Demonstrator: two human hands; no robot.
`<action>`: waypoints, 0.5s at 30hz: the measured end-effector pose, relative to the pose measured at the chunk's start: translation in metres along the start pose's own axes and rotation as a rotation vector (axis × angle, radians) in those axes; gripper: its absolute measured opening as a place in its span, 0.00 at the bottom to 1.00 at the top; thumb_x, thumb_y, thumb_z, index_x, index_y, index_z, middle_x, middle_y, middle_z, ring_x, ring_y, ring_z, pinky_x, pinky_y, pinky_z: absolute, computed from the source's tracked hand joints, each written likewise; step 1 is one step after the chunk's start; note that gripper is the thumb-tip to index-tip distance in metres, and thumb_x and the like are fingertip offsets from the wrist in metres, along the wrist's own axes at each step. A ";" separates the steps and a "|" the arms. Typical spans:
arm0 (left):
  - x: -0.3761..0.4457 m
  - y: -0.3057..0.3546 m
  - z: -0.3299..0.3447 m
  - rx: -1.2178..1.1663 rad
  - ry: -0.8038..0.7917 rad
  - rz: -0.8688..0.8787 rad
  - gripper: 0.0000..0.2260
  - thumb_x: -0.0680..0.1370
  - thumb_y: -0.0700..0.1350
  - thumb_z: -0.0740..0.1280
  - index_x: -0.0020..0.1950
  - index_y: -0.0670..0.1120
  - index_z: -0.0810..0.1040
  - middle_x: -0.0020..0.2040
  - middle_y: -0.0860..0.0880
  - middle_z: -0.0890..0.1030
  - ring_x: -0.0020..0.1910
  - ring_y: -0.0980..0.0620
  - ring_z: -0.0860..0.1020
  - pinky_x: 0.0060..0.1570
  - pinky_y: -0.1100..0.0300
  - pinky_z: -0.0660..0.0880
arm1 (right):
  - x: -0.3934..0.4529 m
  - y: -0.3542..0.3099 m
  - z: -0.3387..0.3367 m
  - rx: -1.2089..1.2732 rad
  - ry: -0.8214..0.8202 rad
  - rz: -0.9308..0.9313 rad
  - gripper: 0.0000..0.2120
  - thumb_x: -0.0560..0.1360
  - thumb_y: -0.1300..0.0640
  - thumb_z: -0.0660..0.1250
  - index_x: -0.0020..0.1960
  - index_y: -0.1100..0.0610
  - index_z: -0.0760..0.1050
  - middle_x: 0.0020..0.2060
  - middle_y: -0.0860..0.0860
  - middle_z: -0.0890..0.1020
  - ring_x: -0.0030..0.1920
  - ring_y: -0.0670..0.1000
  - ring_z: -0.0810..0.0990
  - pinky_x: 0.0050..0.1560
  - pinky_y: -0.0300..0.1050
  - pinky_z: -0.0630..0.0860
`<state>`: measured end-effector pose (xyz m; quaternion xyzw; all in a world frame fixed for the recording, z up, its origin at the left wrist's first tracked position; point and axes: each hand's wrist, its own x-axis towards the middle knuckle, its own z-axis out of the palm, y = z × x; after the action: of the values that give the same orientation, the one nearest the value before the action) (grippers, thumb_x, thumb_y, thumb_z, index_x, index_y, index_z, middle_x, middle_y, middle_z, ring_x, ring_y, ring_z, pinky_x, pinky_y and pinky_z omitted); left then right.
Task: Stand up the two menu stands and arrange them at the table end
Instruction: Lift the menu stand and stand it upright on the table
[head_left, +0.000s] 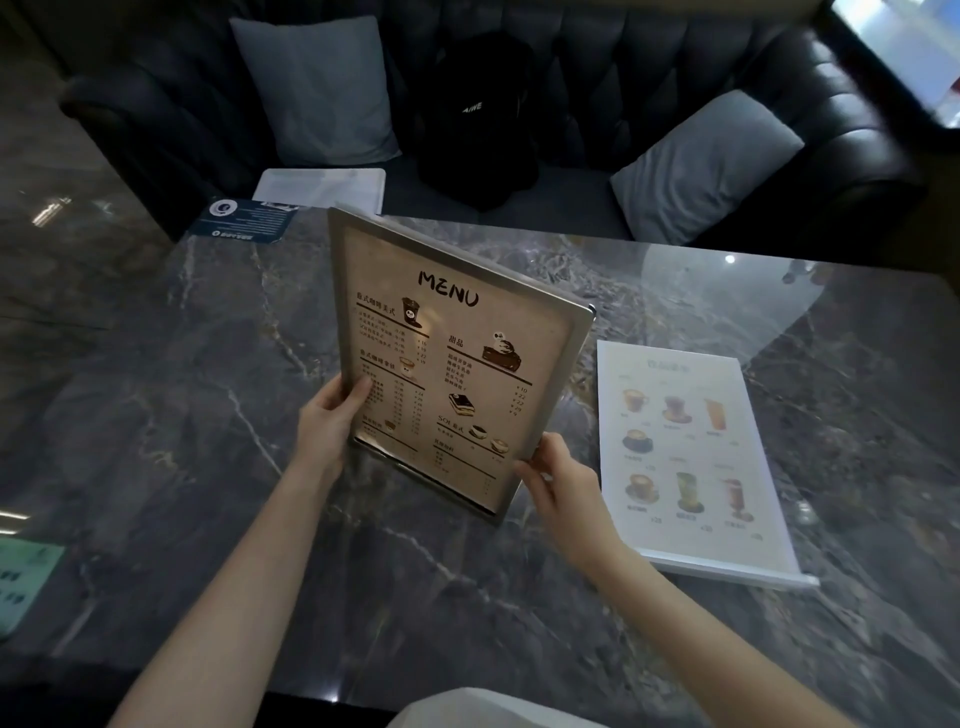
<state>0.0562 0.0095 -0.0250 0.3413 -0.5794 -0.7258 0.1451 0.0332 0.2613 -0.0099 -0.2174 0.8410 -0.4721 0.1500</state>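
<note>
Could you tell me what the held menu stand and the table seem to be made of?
The menu stand looks like brushed metal framing a printed sheet behind clear plastic or glass: grey matte edge, faint glare. The table looks like polished dark marble or a lookalike: pale veins, mirror-like reflections.

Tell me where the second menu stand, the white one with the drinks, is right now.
In the head view the white menu stand lies flat on the marble table, on the person's right, just beyond the right hand and beside the brown menu stand held upright.
</note>
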 end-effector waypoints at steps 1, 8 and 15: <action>0.000 -0.001 0.000 0.020 0.001 -0.002 0.15 0.77 0.38 0.63 0.64 0.41 0.74 0.49 0.53 0.81 0.48 0.57 0.79 0.43 0.67 0.80 | 0.001 0.000 -0.002 -0.018 -0.007 -0.005 0.08 0.77 0.59 0.60 0.55 0.58 0.68 0.57 0.52 0.80 0.57 0.50 0.79 0.50 0.31 0.74; -0.025 0.008 0.012 0.177 0.079 0.020 0.19 0.80 0.42 0.60 0.71 0.42 0.67 0.58 0.55 0.74 0.58 0.56 0.72 0.51 0.71 0.72 | 0.005 -0.011 -0.019 -0.189 -0.149 -0.013 0.10 0.78 0.57 0.58 0.57 0.58 0.66 0.57 0.54 0.81 0.55 0.55 0.80 0.53 0.50 0.79; -0.095 -0.007 0.055 0.682 0.293 0.533 0.15 0.80 0.43 0.57 0.60 0.36 0.75 0.57 0.38 0.77 0.58 0.47 0.73 0.56 0.63 0.64 | 0.007 -0.010 -0.083 -0.560 -0.313 -0.057 0.11 0.78 0.57 0.57 0.57 0.60 0.71 0.56 0.58 0.80 0.55 0.57 0.77 0.49 0.45 0.72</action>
<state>0.0894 0.1101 0.0043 0.3077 -0.8263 -0.3749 0.2864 -0.0087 0.3135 0.0409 -0.3436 0.8986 -0.1872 0.1984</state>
